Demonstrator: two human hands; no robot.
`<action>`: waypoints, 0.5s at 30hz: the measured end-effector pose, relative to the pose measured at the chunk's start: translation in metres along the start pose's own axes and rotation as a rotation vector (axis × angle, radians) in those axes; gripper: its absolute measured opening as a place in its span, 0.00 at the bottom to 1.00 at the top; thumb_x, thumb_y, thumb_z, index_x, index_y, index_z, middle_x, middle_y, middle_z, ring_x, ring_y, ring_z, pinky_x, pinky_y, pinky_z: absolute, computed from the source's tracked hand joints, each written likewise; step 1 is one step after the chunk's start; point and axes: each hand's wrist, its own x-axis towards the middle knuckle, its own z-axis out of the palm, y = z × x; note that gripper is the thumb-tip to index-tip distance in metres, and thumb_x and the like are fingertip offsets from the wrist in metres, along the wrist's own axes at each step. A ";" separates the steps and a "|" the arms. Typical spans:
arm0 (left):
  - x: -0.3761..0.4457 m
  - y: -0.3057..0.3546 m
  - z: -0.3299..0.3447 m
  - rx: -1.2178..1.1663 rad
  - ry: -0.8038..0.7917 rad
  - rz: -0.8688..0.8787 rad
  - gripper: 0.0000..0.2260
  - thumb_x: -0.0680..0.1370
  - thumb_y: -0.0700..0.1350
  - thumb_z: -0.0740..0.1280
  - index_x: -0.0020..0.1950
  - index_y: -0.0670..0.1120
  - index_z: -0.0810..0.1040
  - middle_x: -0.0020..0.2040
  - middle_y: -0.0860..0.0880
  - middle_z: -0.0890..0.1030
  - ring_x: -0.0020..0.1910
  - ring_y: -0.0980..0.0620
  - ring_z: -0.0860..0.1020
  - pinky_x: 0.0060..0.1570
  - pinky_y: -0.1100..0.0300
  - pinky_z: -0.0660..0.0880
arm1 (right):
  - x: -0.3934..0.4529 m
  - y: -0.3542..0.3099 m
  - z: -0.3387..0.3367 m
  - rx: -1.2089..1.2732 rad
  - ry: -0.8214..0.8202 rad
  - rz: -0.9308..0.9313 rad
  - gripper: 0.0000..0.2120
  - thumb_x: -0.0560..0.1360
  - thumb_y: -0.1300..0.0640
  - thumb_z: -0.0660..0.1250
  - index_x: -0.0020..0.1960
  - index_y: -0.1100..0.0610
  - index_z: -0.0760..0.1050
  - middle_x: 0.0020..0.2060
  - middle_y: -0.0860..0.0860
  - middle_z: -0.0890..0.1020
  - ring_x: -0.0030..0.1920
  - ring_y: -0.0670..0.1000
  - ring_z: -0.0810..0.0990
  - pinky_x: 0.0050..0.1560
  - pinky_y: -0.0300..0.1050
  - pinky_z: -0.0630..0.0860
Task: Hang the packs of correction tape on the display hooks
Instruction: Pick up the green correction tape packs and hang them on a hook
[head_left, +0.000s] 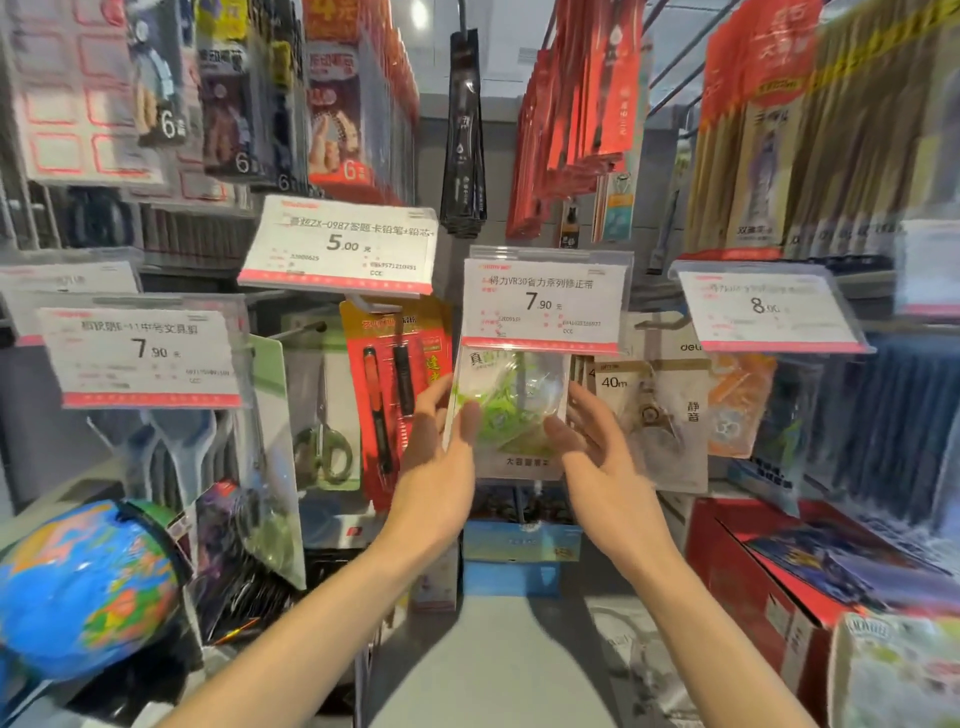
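Note:
A green and white pack of correction tape (511, 410) hangs under the price tag marked 7.90 (543, 301), its top hidden behind that tag. My left hand (441, 457) touches the pack's left edge with straight fingers, thumb lying on its front. My right hand (597, 447) is at the pack's right edge, fingers straight and spread. Neither hand curls round the pack. The hook itself is hidden behind the tag.
Beige packs marked 40m (654, 415) hang right of the pack, a red pencil pack (395, 395) left of it, then scissors (324, 441). More price tags jut out above. A globe (88, 587) sits lower left, red boxes (779, 571) lower right.

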 end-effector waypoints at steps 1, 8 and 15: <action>-0.005 0.000 -0.003 0.008 0.013 -0.003 0.14 0.81 0.64 0.58 0.66 0.71 0.63 0.62 0.63 0.75 0.58 0.66 0.75 0.57 0.63 0.69 | -0.004 0.000 -0.003 0.005 0.006 -0.012 0.18 0.81 0.42 0.64 0.70 0.32 0.68 0.58 0.26 0.77 0.49 0.19 0.75 0.46 0.22 0.72; -0.044 -0.031 -0.024 -0.194 0.003 -0.218 0.10 0.83 0.45 0.65 0.63 0.54 0.76 0.51 0.47 0.85 0.42 0.53 0.84 0.33 0.61 0.80 | -0.036 0.014 -0.021 0.100 0.112 0.004 0.11 0.81 0.53 0.69 0.63 0.48 0.79 0.55 0.46 0.87 0.55 0.43 0.86 0.57 0.43 0.82; -0.053 -0.082 -0.013 -0.028 -0.268 -0.283 0.09 0.81 0.37 0.66 0.55 0.51 0.78 0.39 0.48 0.84 0.36 0.54 0.81 0.32 0.63 0.76 | -0.080 0.049 -0.045 -0.023 0.253 0.117 0.06 0.80 0.58 0.70 0.55 0.50 0.82 0.44 0.49 0.88 0.41 0.46 0.87 0.41 0.35 0.81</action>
